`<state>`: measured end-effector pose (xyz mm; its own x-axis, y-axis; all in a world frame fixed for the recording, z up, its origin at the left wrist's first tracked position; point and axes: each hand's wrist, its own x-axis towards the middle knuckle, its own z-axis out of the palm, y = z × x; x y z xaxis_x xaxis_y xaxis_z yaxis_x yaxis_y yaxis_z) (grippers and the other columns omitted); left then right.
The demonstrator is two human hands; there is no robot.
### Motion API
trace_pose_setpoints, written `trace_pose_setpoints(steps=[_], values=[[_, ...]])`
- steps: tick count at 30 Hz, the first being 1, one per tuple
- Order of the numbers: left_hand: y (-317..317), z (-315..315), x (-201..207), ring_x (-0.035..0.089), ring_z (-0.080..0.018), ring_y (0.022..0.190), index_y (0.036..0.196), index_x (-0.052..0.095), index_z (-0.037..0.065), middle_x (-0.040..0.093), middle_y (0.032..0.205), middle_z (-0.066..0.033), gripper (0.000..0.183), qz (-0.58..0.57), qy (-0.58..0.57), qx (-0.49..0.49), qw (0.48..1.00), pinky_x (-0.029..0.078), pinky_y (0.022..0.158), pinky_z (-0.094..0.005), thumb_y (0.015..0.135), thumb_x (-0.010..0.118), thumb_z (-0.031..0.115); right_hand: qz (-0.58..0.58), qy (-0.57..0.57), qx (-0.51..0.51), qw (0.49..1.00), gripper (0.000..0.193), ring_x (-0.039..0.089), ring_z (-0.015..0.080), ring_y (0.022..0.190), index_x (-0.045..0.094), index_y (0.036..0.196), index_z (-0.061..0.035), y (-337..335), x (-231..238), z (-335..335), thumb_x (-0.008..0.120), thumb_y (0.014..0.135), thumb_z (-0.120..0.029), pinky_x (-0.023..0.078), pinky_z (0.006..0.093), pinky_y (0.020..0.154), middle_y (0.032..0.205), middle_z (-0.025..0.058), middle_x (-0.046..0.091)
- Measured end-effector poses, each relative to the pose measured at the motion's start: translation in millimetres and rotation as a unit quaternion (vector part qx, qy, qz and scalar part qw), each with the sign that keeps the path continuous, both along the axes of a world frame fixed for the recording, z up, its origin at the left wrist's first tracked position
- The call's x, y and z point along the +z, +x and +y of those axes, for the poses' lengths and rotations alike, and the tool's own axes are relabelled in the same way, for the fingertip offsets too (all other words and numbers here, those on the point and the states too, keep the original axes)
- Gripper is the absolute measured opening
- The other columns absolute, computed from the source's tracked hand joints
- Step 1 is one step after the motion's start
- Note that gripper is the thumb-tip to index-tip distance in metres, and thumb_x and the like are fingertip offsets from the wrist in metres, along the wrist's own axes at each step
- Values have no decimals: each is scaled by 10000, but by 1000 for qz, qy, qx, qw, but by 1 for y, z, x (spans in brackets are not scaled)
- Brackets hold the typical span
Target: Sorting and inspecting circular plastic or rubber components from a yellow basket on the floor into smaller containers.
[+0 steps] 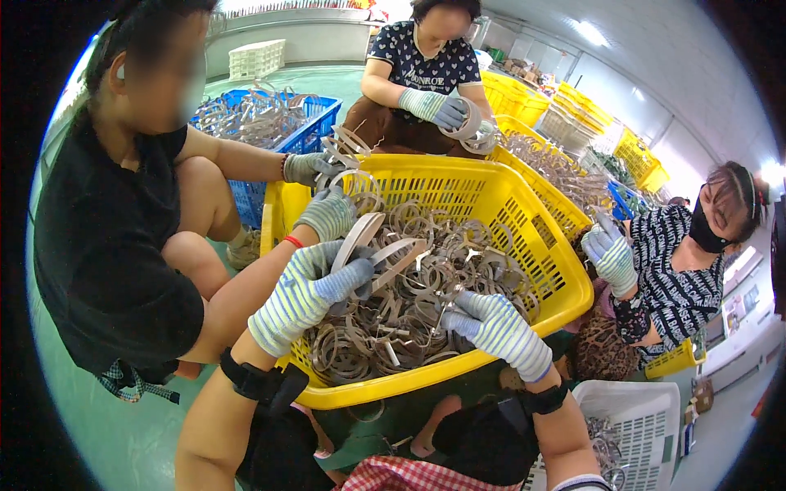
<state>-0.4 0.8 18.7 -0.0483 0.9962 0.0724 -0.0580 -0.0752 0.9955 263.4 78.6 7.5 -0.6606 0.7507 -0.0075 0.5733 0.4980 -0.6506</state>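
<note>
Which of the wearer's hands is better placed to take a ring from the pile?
Probably the right hand: it is down at the pile, while the left hand holds bands above it.

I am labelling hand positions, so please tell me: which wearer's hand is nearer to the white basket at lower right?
Right. The right hand is over the yellow basket, up-left of the white basket; the left hand, holding curved bands, is farther left.
</note>
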Motion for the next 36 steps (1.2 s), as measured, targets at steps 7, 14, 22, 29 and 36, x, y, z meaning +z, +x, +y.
trace_pose_setpoints(steps=[7,14,22,29,36], values=[[1,1,-4,527,-42,773,1040,627,21,615,837,34,245,42,53,-48,997,424,672,-199,837,669,151,170,-104,-67,978,280,533,64,764,631,978,0,6,7,4,620,877,-262,455,240,693,845,27,641],[7,7,-8,510,-44,676,992,640,30,597,763,27,201,83,112,32,990,428,619,-201,818,684,119,189,-24,-112,975,248,551,74,748,624,968,12,3,5,3,627,871,-217,461,237,670,836,44,660],[26,0,-11,515,-33,792,1193,571,33,608,912,29,398,30,38,-36,998,448,703,-204,817,681,101,179,39,-140,973,187,534,77,719,593,873,2,-1,1,3,629,868,-181,458,233,671,749,15,609],[22,1,-9,516,-70,947,1355,402,73,552,1142,-18,594,-138,87,8,987,454,717,-200,823,655,148,328,-127,-139,926,270,501,75,565,572,973,-35,-4,-18,7,579,902,-296,411,215,514,663,-2,561],[23,3,-8,472,-172,1168,1384,338,76,483,1270,-71,697,-245,106,-1,964,444,894,-279,767,663,77,374,-398,-77,834,463,422,52,431,658,922,-56,-4,-18,-4,568,866,-507,309,195,384,557,-32,497]])
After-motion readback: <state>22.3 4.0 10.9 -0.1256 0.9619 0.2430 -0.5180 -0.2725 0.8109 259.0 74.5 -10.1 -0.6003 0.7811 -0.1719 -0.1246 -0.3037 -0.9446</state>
